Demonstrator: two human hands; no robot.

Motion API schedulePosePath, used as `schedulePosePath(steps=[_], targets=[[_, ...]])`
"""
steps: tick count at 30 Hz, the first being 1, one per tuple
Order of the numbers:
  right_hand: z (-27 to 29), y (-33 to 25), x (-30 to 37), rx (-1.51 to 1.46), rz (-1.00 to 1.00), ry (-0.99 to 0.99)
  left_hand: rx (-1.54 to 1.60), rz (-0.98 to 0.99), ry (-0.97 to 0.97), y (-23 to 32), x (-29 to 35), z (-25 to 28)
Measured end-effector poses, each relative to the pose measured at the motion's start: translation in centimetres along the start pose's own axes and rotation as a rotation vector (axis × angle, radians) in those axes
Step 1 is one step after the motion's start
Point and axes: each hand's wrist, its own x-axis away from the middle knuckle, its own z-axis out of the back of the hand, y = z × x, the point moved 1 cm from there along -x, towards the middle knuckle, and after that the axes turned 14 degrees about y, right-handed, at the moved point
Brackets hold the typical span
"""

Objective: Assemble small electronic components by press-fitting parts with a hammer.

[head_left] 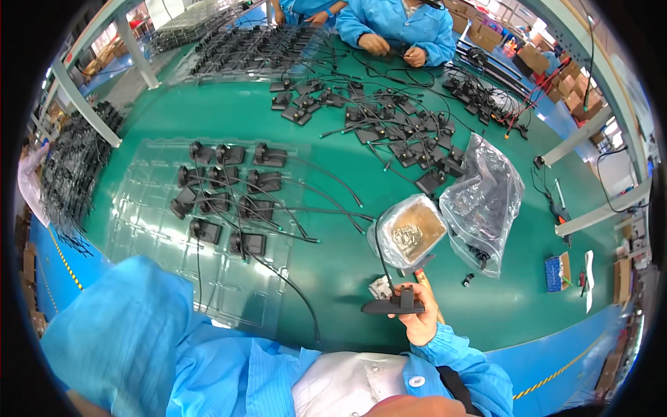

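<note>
My right hand point(420, 318) is closed around a flat black device point(389, 306) with an upright bracket and a black cable rising from it. My left arm is bent up in a blue sleeve point(125, 333) at the lower left. Only a sliver of skin, apparently my left hand point(86, 404), shows at the dark rim, its fingers hidden. Just beyond the right hand stands a bag-lined box point(424, 243) of small metal parts. A tool with a wooden handle point(422, 279) and a small metal block point(380, 288) lie close by. Left of these, a clear plastic tray point(146, 208) bears several similar cabled devices point(249, 243).
Many cabled black devices point(403, 125) are heaped mid-table. A clear plastic bag point(486, 194) of dark parts lies right of the box. Co-workers in blue point(403, 28) sit across the green table point(333, 250). Metal posts point(583, 128) edge the right side; a blue bin point(554, 273) lies near.
</note>
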Motion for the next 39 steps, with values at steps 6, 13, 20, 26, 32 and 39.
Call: schedulePosePath(steps=[6,13,20,26,32,39], targets=[[0.2,-0.1,0.0,-0.05,0.02,0.021,-0.078,0.005,0.004,-0.3,0.1,0.2],[0.0,-0.6,0.5,-0.074,0.031,0.025,-0.133,0.004,0.026,-1.4,1.9,-0.6],[1.0,-0.3,0.1,0.044,0.149,-0.002,-0.113,0.234,0.044,-5.1,5.3,-1.6],[1.2,-0.8,0.6,0.095,0.041,-0.063,-0.046,0.418,0.136,-7.6,10.8,-5.4],[1.1,-1.4,-0.4,0.096,0.075,-0.051,-0.098,0.406,0.07,-8.7,10.5,-5.9],[1.5,-1.3,-2.6,0.178,0.073,0.081,-0.265,0.393,-0.093,-7.0,8.0,-7.0]])
